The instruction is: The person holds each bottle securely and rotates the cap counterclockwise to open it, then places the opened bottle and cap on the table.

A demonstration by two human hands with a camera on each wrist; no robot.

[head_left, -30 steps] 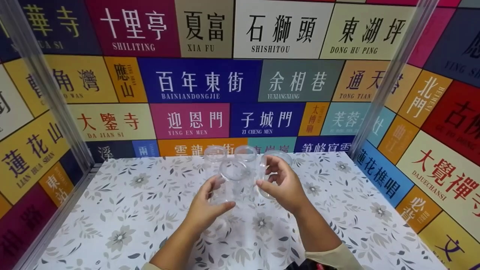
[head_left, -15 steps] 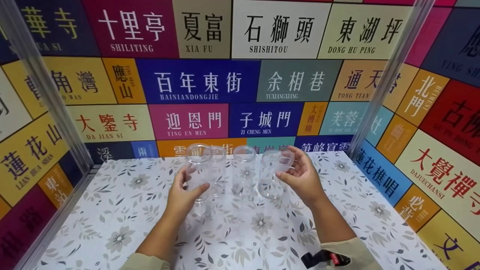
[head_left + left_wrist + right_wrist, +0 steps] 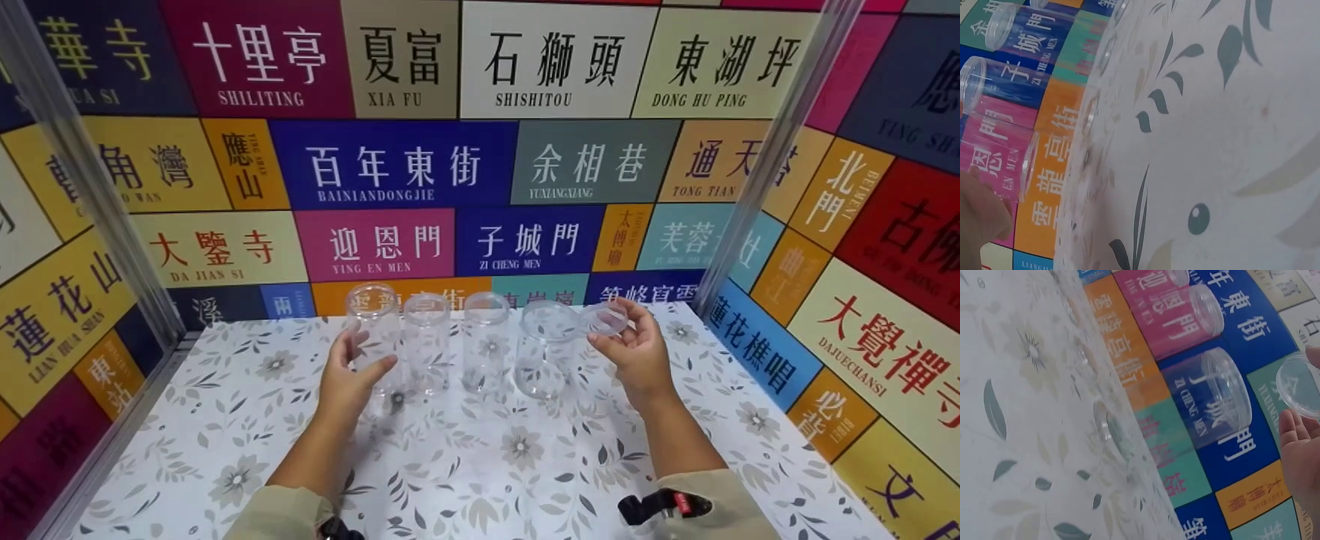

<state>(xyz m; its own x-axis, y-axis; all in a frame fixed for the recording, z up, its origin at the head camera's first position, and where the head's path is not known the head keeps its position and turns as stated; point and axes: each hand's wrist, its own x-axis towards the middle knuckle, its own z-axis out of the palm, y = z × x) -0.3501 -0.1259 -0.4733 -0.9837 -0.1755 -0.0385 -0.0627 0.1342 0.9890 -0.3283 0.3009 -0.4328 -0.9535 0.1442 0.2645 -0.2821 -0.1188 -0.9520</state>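
My left hand (image 3: 346, 386) holds a clear cylindrical jar (image 3: 377, 336) at the left end of a row, thumb and fingers on its two sides. In the left wrist view the jar's base (image 3: 1028, 166) is raised above the tabletop. My right hand (image 3: 643, 361) pinches a thin, round clear lid (image 3: 604, 320) by its edge, tilted in the air. Beside the lid stands a wide clear jar (image 3: 547, 349) with an uncovered-looking mouth. Between it and the held jar are two narrower upright clear jars, one left (image 3: 427, 346) and one right (image 3: 486, 346).
The white tabletop (image 3: 465, 480) has a grey leaf and flower pattern. Behind it rises a wall (image 3: 405, 161) of coloured name panels, with clear corner posts (image 3: 757, 187) at both sides.
My left hand has carried its jar leftward from the middle, past the row to its left end. My right hand has moved the lid rightward, out from over the wide jar.
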